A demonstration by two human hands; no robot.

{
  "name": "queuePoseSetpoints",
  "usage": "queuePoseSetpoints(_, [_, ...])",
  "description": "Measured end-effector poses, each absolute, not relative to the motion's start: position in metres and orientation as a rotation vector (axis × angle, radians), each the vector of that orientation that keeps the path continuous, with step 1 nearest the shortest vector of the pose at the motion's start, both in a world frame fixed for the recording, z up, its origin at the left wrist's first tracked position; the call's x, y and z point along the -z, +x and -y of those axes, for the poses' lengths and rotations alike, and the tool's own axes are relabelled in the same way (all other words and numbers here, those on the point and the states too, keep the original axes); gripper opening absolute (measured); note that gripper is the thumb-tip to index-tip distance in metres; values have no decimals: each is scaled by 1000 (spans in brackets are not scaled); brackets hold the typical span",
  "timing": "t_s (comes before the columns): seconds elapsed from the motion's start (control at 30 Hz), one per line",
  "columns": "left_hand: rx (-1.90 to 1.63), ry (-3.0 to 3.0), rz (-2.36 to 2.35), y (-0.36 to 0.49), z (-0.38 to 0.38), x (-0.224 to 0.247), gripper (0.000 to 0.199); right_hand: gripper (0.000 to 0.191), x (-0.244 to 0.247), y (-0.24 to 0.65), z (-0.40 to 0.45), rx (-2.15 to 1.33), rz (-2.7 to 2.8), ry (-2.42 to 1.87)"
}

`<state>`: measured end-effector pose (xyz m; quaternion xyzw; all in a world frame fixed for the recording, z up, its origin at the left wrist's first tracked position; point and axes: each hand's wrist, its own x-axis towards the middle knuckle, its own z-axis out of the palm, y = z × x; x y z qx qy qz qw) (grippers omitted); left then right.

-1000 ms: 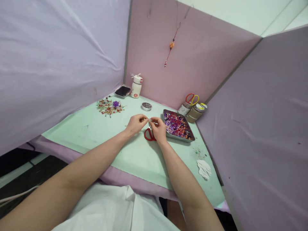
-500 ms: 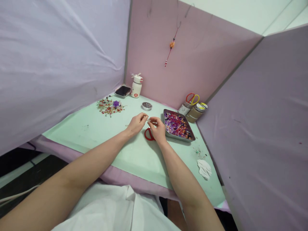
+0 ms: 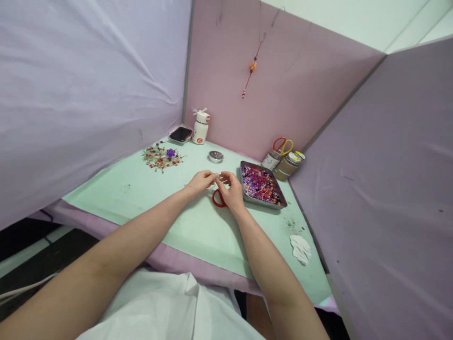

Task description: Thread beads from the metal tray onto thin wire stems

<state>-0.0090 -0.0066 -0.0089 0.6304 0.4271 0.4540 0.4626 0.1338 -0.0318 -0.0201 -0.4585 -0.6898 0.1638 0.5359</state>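
"Where is the work to be found?"

"A small pale piece is held up over the bench, between the two hands; it is too tiny to be identified."

"How is it gripped?"

"It appears to be pinched by the left hand and by the right hand, thumb against fingers on each side. So little of it can be seen that the firmness of the grip cannot be told."

"What could go wrong there?"

"It could be dropped if either pinch is loosened, and on so pale a surface it might not easily be spotted."

"And just below?"

"Red-handled scissors are partly covered by the right hand; they could be knocked if that hand is lowered carelessly."

"Farther to the right?"

"A metal tray is filled with loose beads. If it is bumped by the nearby right hand, beads could be spilled."

"And to the left?"

"Beaded strands are heaped well apart from the hands; they could be tangled if a hand is dragged through them."
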Motion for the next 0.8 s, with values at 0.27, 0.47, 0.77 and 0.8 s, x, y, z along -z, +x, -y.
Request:
queuePoseSetpoints(0.27, [-1045,1619,-1115,-12,8,3,37,19,17,141,30,-163,1731,-1186])
queuePoseSetpoints(0.47, [-1004,1948,-1211,-31,-3,1,29,21,4,154,32,13,1545,-1375])
queuePoseSetpoints(0.77, [-579,2303,-1372,-51,-15,5,23,25,-5,171,29,88,1390,-1656])
queuePoseSetpoints(0.8, [-543,2321,-1392,-52,-16,6,24,25,-5,171,29,88,1384,-1675])
